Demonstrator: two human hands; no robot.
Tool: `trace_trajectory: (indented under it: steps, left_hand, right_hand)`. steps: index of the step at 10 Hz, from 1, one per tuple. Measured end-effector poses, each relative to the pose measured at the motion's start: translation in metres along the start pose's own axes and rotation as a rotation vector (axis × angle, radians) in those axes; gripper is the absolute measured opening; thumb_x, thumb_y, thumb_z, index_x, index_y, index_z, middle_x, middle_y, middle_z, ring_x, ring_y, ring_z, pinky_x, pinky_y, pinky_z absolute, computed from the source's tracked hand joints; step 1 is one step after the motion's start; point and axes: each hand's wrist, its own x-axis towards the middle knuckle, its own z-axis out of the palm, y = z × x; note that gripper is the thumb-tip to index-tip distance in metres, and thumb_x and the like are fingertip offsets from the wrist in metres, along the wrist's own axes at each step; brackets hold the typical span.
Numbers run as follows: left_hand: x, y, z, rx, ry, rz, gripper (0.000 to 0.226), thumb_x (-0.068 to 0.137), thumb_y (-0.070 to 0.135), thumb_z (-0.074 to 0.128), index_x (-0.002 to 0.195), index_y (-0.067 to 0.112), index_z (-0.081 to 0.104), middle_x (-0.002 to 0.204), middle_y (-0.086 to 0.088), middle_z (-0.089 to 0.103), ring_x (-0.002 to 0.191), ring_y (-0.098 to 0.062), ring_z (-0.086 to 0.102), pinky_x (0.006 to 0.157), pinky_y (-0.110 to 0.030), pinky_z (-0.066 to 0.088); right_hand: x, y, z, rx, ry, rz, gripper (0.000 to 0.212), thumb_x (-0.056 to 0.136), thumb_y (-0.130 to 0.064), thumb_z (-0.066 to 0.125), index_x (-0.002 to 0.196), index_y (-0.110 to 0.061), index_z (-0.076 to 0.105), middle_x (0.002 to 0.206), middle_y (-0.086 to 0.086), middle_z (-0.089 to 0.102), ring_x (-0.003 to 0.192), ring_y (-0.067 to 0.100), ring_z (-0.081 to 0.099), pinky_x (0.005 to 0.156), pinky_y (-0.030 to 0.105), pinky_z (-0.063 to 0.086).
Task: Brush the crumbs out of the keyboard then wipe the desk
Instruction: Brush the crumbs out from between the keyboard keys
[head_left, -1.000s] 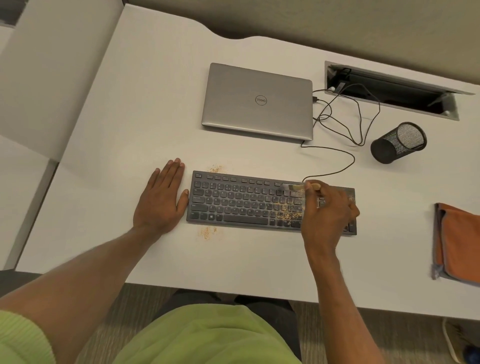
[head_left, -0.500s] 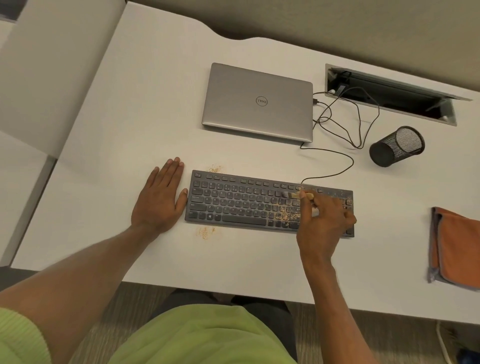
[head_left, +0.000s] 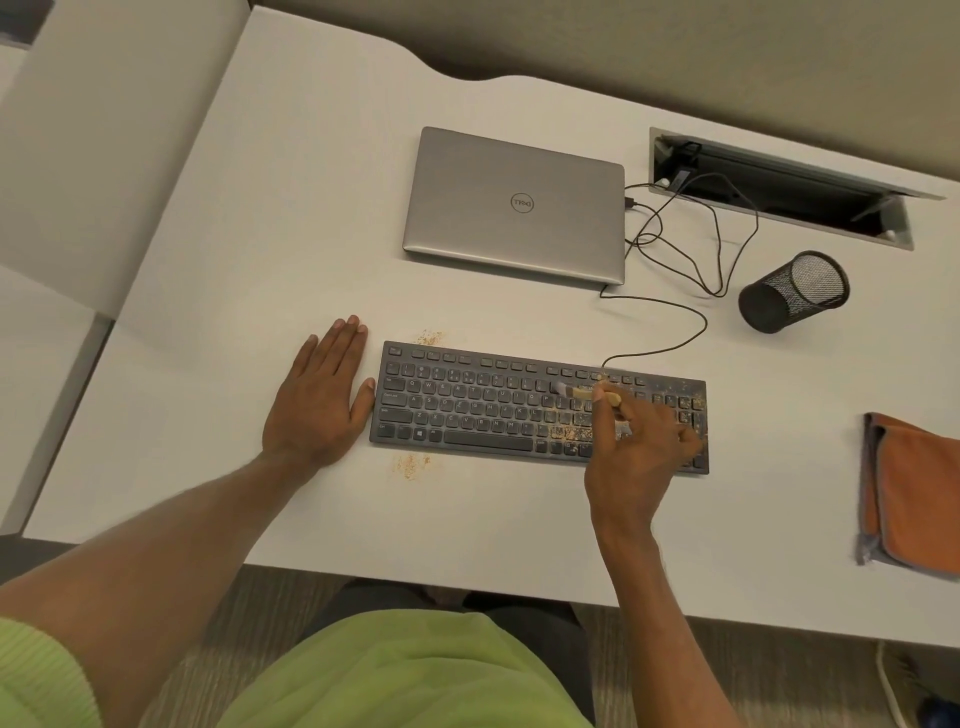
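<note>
A dark grey keyboard (head_left: 467, 405) lies on the white desk (head_left: 260, 234). Tan crumbs (head_left: 569, 428) are scattered over its right half. More crumbs lie on the desk behind its left end (head_left: 429, 338) and in front of it (head_left: 410, 464). My right hand (head_left: 636, 452) grips a small wooden-handled brush (head_left: 587, 393), whose bristles touch the keys in the upper middle rows. My left hand (head_left: 319, 402) rests flat on the desk, fingers straight, thumb against the keyboard's left edge. An orange cloth (head_left: 914, 493) lies folded at the right edge.
A shut silver laptop (head_left: 517, 205) sits behind the keyboard. Black cables (head_left: 691, 249) run from it to an open cable hatch (head_left: 779, 189). A black mesh pen cup (head_left: 792, 291) lies on its side at the right. The desk's front edge is close to my body.
My right hand has shifted the brush leftward along the upper key rows. My left hand has stayed flat beside the keyboard.
</note>
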Motion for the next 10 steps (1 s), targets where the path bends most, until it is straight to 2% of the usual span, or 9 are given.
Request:
trace_trajectory:
  steps: [1, 2, 3, 4, 6, 7, 8, 9, 10]
  left_hand:
    - [0.000, -0.001, 0.000, -0.001, 0.000, -0.001, 0.069, 0.110, 0.043, 0.027, 0.171, 0.011, 0.016, 0.179, -0.005, 0.015, 0.166, -0.016, 0.009, 0.135, -0.044, 0.013]
    - [0.000, -0.001, 0.001, -0.001, 0.001, 0.001, 0.069, 0.110, 0.043, 0.026, 0.171, 0.011, 0.017, 0.179, -0.004, 0.015, 0.166, -0.016, 0.009, 0.135, -0.045, 0.013]
    - [0.000, -0.001, 0.001, -0.003, 0.000, -0.002, 0.069, 0.110, 0.043, 0.026, 0.171, 0.011, 0.017, 0.179, -0.004, 0.015, 0.166, -0.016, 0.009, 0.135, -0.045, 0.014]
    - [0.000, -0.001, 0.001, -0.002, -0.002, 0.001, 0.069, 0.110, 0.044, 0.026, 0.171, 0.011, 0.017, 0.179, -0.004, 0.015, 0.166, -0.016, 0.009, 0.135, -0.044, 0.014]
    - [0.000, -0.002, 0.001, -0.003, -0.004, -0.002, 0.069, 0.110, 0.043, 0.026, 0.171, 0.011, 0.017, 0.179, -0.004, 0.015, 0.166, -0.016, 0.009, 0.135, -0.044, 0.013]
    - [0.000, -0.001, 0.002, -0.002, -0.006, -0.003, 0.069, 0.110, 0.043, 0.026, 0.171, 0.012, 0.016, 0.179, -0.004, 0.015, 0.166, -0.015, 0.008, 0.135, -0.044, 0.013]
    - [0.000, -0.002, 0.002, 0.001, -0.008, -0.004, 0.069, 0.110, 0.044, 0.026, 0.171, 0.012, 0.016, 0.179, -0.004, 0.015, 0.166, -0.015, 0.008, 0.135, -0.043, 0.013]
    - [0.000, -0.002, 0.002, 0.003, -0.009, -0.003, 0.069, 0.111, 0.044, 0.025, 0.171, 0.012, 0.016, 0.179, -0.004, 0.014, 0.166, -0.015, 0.008, 0.135, -0.043, 0.012]
    - [0.000, -0.003, 0.002, 0.009, -0.009, 0.001, 0.069, 0.111, 0.044, 0.026, 0.171, 0.012, 0.015, 0.179, -0.004, 0.014, 0.166, -0.015, 0.007, 0.135, -0.043, 0.012]
  right_hand:
    - [-0.005, 0.004, -0.002, -0.039, -0.035, -0.011, 0.008, 0.099, -0.025, 0.071, 0.095, -0.025, 0.078, 0.081, -0.030, 0.054, 0.101, -0.020, 0.042, 0.102, 0.061, 0.032]
    - [-0.004, 0.001, -0.005, -0.026, -0.010, -0.005, 0.012, 0.100, -0.022, 0.070, 0.089, -0.028, 0.074, 0.078, -0.028, 0.055, 0.098, -0.019, 0.043, 0.099, 0.060, 0.035]
    - [-0.002, -0.006, -0.004, 0.011, 0.023, -0.020, 0.008, 0.100, -0.027, 0.070, 0.094, -0.032, 0.073, 0.080, -0.030, 0.054, 0.097, -0.015, 0.045, 0.101, 0.057, 0.033]
    - [-0.001, -0.002, 0.001, -0.006, 0.009, -0.028, 0.008, 0.098, -0.032, 0.070, 0.100, -0.029, 0.077, 0.083, -0.025, 0.058, 0.092, -0.004, 0.045, 0.105, 0.056, 0.030]
    - [-0.010, 0.006, -0.002, -0.056, -0.041, -0.046, 0.009, 0.099, -0.023, 0.071, 0.092, -0.026, 0.076, 0.084, -0.015, 0.066, 0.090, 0.008, 0.052, 0.104, 0.054, 0.030]
    - [-0.008, 0.001, -0.005, -0.038, -0.014, -0.048, 0.009, 0.100, -0.027, 0.069, 0.095, -0.027, 0.076, 0.084, -0.014, 0.066, 0.093, -0.003, 0.048, 0.103, 0.061, 0.031]
    - [-0.005, -0.004, -0.004, -0.020, 0.027, -0.078, 0.010, 0.098, -0.027, 0.071, 0.104, -0.025, 0.079, 0.087, -0.018, 0.062, 0.097, -0.011, 0.042, 0.101, 0.058, 0.032]
    - [-0.008, -0.004, -0.002, -0.056, 0.012, -0.077, 0.009, 0.096, -0.023, 0.074, 0.102, -0.021, 0.080, 0.087, -0.019, 0.058, 0.094, -0.004, 0.040, 0.101, 0.061, 0.031]
    - [-0.012, 0.002, -0.002, -0.096, -0.028, -0.070, 0.006, 0.097, -0.021, 0.072, 0.096, -0.022, 0.079, 0.086, -0.017, 0.063, 0.096, 0.014, 0.055, 0.103, 0.063, 0.031]
